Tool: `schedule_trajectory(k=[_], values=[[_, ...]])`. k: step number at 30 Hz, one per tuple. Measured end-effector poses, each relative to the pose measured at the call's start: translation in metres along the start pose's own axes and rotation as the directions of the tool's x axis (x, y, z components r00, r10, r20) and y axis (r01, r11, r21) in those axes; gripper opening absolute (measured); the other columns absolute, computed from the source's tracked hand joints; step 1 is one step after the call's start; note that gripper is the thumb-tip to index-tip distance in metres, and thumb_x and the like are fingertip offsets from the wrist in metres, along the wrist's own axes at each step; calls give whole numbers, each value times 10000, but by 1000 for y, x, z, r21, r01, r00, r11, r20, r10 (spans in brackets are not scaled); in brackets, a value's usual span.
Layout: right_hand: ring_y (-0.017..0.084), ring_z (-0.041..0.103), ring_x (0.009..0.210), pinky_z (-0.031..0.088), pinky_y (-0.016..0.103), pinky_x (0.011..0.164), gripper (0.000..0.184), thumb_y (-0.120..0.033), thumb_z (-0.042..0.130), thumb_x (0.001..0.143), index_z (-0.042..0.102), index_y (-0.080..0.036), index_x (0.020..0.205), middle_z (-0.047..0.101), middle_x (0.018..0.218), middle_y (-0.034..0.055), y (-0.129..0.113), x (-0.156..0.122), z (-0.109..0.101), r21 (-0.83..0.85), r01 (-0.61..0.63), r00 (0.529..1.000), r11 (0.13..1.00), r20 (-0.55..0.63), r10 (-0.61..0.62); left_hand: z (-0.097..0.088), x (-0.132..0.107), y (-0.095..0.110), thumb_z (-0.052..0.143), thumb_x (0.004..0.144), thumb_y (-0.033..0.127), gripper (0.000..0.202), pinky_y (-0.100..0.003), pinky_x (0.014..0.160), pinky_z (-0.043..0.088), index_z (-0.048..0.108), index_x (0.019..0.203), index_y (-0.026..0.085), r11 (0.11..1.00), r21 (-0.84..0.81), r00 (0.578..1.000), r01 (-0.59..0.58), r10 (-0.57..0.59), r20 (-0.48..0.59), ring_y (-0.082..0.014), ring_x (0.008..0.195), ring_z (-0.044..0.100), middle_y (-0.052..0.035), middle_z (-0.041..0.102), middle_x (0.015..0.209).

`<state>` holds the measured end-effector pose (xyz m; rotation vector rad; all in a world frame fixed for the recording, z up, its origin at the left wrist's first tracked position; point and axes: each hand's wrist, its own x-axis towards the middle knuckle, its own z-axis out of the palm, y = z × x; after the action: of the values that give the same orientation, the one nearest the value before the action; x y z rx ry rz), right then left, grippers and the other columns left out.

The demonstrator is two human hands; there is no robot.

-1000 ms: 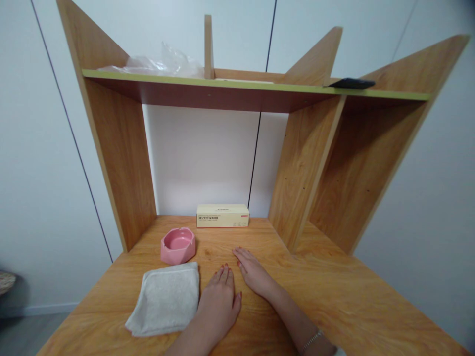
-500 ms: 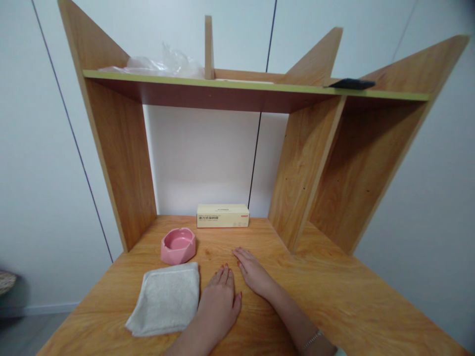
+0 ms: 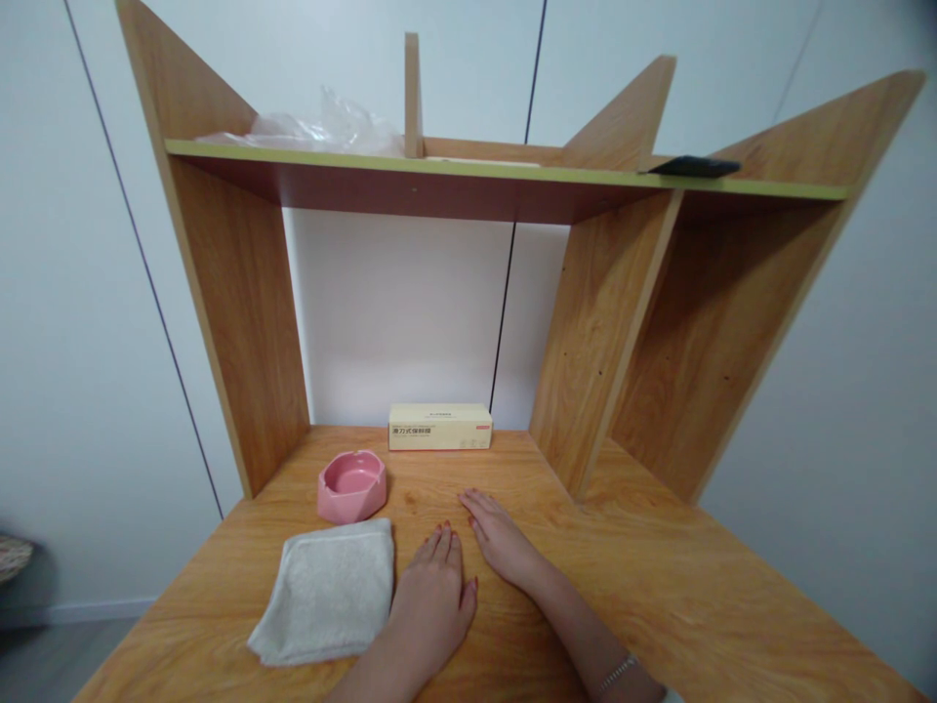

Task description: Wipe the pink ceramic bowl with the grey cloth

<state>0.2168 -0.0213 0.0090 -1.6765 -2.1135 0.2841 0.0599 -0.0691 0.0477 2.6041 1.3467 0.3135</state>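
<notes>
My left hand (image 3: 433, 598) lies flat on the wooden desk, fingers stretched forward, holding nothing. Just to its left is a folded pale grey cloth (image 3: 329, 591), its right edge close to my wrist. Farther forward, my right hand (image 3: 502, 537) also rests palm down on the desktop, with its fingers extended and nothing in it. A pink faceted ashtray (image 3: 352, 503) stands behind the cloth, its bowl facing up. At the back of the desk is a long cream cling film box (image 3: 439, 430) with dark printing, apart from both hands.
A wooden shelf unit (image 3: 475, 168) rises from the desk (image 3: 659, 586), with upright panels on both sides. Clear plastic wrapping (image 3: 322, 129) lies on the upper shelf at left, and a flat black object (image 3: 695, 166) juts over its edge at right. Behind is a white panelled wall.
</notes>
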Motion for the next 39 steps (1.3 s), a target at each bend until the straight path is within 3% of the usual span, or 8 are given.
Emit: schedule_trajectory(k=[39], values=[[178,290,1251,207,359,1046,460,-119,300,809,427,-92,1251,394,1327,116,-1,0,-1,10,-5,1000,1000,14,5,-1,-1,1,365,790,226,495,-358,1014,267,434,1226,1,1000,-7,1000,-6,6,-18,-251,1220,346,-187,388,1308]])
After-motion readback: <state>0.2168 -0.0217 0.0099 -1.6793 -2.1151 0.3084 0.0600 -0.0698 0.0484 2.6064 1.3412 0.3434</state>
